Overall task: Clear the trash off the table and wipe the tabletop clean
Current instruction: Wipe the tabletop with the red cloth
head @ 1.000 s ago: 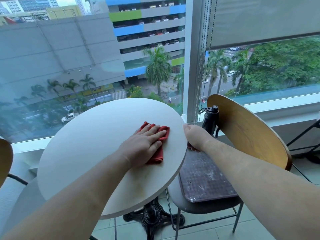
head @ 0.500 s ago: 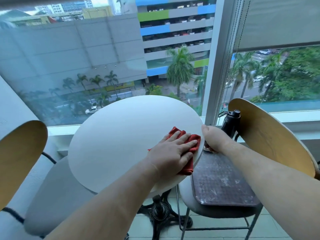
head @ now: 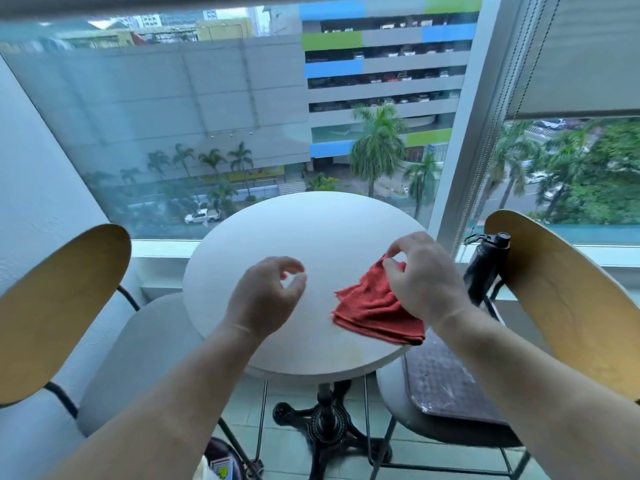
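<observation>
Left hand [head: 265,294] now lifted off red cloth [head: 375,311], fingers loosely curled, nothing held. Cloth corner pinched by right hand [head: 427,278], moved over from table edge. Cloth heaped on right side of round table [head: 277,237], partly hidden under wrist. Tray [head: 446,386] on right chair half covered by forearm.

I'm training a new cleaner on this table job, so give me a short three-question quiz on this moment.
1. True or false: the left hand is pressing the red cloth flat.
2. Which hand pinches the cloth's far corner? A) left B) right C) both
3. Fill in: the dark tray lies on the seat of the ____ chair.

Key:
1. False; it hovers empty over the round table.
2. B; the right hand pinches it with its fingers.
3. Right.
</observation>
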`<state>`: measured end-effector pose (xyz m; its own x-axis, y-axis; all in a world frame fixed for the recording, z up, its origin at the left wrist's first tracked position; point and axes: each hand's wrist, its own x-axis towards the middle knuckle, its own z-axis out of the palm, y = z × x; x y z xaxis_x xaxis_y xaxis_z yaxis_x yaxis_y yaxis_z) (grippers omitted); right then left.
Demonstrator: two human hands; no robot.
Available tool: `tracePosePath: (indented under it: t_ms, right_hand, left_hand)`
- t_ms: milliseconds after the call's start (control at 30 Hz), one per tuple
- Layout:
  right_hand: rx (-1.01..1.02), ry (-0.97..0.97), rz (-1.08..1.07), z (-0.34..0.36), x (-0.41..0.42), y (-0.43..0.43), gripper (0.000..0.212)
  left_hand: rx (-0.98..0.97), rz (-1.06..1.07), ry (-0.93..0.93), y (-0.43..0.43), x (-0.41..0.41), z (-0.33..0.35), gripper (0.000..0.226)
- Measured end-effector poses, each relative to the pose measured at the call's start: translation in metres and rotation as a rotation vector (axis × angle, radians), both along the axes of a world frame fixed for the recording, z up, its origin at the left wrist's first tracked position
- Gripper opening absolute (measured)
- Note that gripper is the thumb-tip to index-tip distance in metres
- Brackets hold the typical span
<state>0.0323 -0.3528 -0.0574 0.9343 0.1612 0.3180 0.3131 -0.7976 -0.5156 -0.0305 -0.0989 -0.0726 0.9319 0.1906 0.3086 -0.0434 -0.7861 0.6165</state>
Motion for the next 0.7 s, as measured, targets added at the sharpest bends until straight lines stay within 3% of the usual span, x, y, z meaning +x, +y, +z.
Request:
tracePosePath:
  t_ms: [133, 233, 433, 700]
  right_hand:
    - [-0.295, 0.226, -0.148, -0.009, -0.017, 0.039, 0.064]
    - [-0.375, 0.377, -0.279, -0.019, -0.019, 0.058, 0.085]
    - [-0.475, 0.361, -0.280, -0.024, -0.027, 0.072, 0.076]
    - [-0.544, 0.224, 0.098, -0.026, -0.062, 0.038, 0.069]
  left_hand:
    - [0.061, 0.187, 0.035, 0.048, -0.020, -0.011, 0.032]
    - [0.104, 0.184, 0.013, 0.061, -0.029, -0.017, 0.031]
    - [0.216, 0.093, 0.001, 0.062, -0.028, -0.026, 0.021]
    - [0.215, 0.093, 0.016, 0.065, -0.027, -0.028, 0.025]
